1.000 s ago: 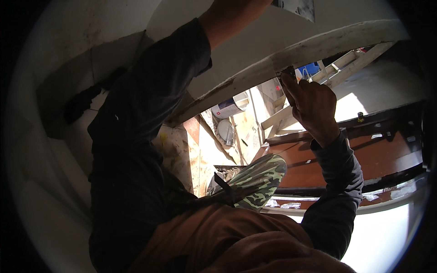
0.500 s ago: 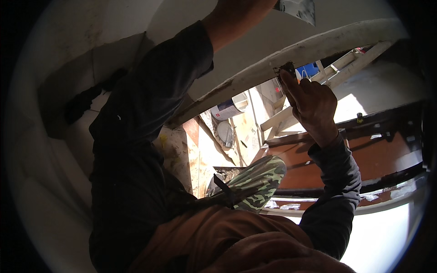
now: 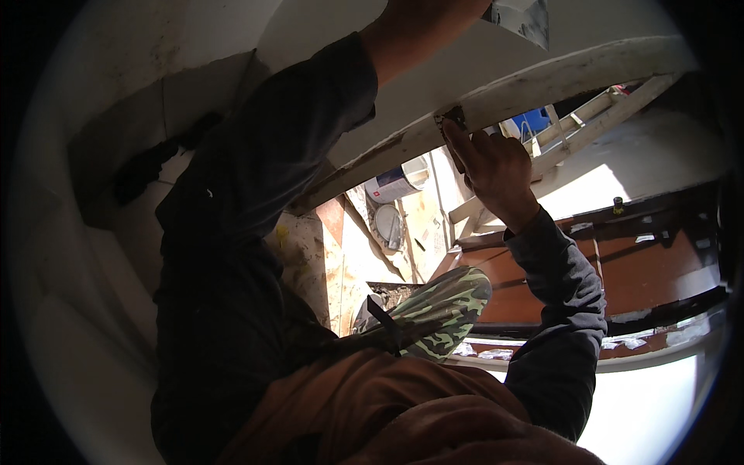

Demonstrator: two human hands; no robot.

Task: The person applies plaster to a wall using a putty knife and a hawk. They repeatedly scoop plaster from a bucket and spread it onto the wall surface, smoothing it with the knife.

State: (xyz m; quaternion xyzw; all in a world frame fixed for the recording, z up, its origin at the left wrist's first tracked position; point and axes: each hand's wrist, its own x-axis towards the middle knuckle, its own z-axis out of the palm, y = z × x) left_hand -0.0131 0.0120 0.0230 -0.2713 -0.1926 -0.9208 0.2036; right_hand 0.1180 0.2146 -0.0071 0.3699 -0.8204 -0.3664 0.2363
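My left hand (image 3: 430, 19) is at the top edge, partly cut off. Beside it juts the broad grey blade of a putty knife (image 3: 525, 22), smeared with white; the fingers and handle are out of the picture. My right hand (image 3: 496, 170) is closed round a small dark scraper (image 3: 452, 118), index finger stretched along it. The scraper's end touches the pale, rough edge strip (image 3: 535, 85) of the white wall (image 3: 380, 116), which slants across the upper middle. Much of the scraper is hidden by the fingers.
Below the strip lie an opened paint bucket (image 3: 395, 182) and a round lid (image 3: 387, 226) on boards. A wooden ladder (image 3: 601, 116) leans at the upper right. At the right is a reddish-brown panel (image 3: 535, 279) with dark edging. My camouflage-clad knee (image 3: 457, 302) is below.
My right hand and the scraper have moved left along the edge strip. My left hand and the putty knife have shifted slightly right.
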